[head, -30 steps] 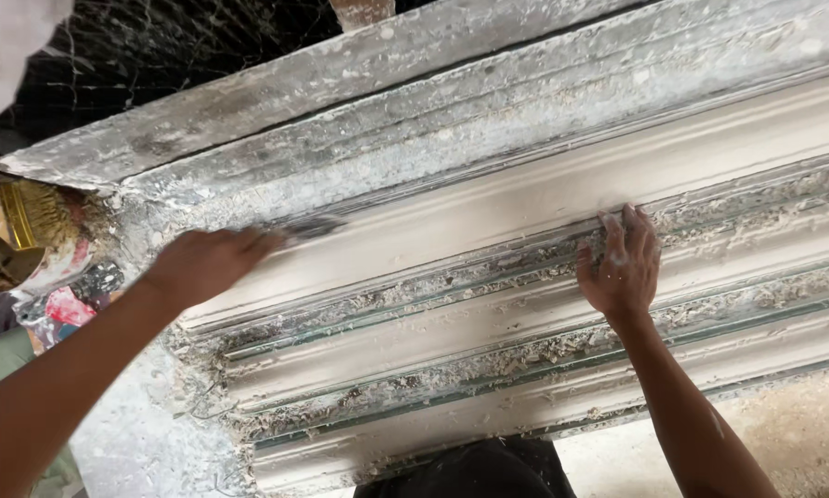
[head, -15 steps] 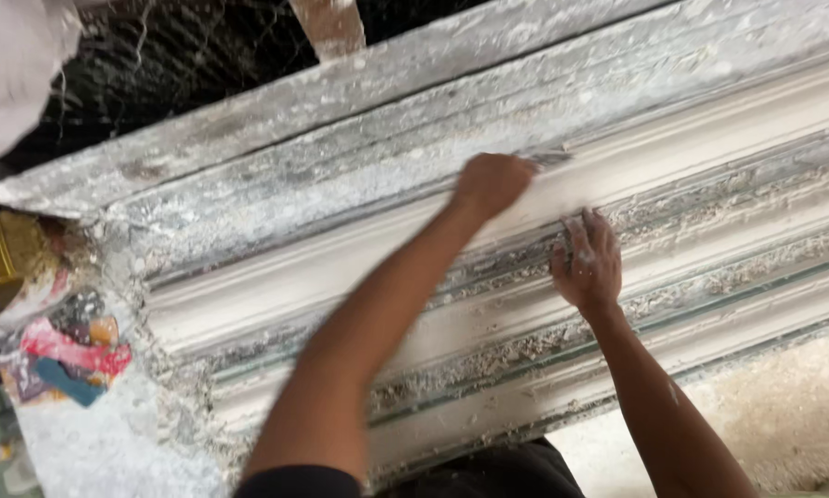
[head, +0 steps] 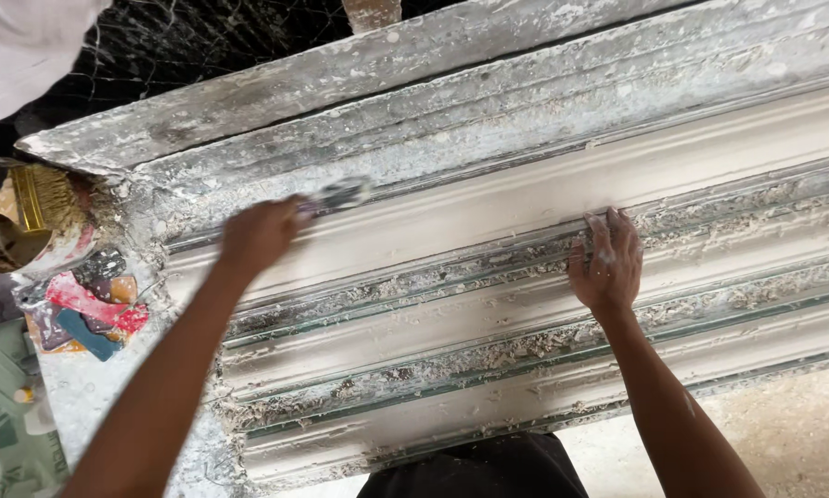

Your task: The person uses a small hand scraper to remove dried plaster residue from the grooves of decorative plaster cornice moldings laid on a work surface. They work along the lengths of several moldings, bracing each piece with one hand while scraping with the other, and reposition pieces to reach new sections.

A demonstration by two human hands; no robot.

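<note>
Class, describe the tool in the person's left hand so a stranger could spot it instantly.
Start at the long plaster moulding across the bench. Near its left end, the left hand grips a small plaster-caked tool, blurred, lying on the smooth white strip. The right hand rests flat and empty.

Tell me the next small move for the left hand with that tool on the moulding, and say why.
Probably draw the left hand and its small tool rightward along the smooth white band. The tool sits at the band's left end, plaster crumbs litter the ridges below, and the right hand lies flat on the moulding, seemingly bracing it. The tool is blurred, so its kind is unclear.
</note>
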